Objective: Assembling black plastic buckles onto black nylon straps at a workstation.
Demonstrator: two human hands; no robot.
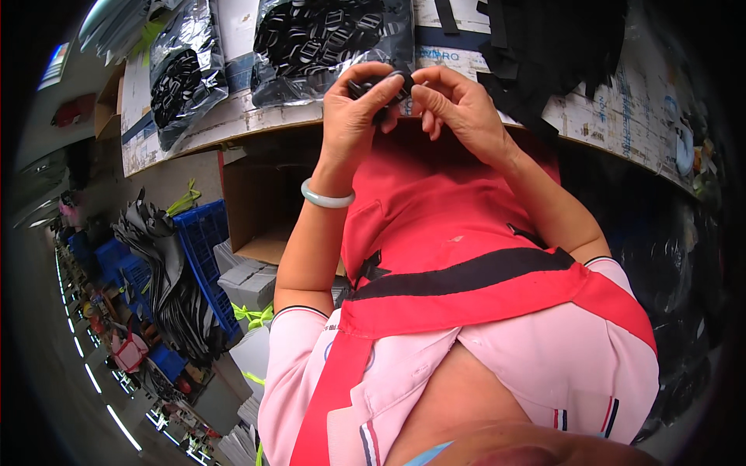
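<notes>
Pink shirt (571,353) filled six o'clock; near twelve, left hand (352,116) pinched a black piece (405,87); whether right hand (465,111) gripped was unclear.

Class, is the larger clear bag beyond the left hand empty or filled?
Filled, at least partly: many black buckle-like pieces show through the clear bag.

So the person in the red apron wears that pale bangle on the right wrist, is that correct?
Not quite: the head view shows the pale bangle on the left wrist. The red apron is as you said.
</notes>
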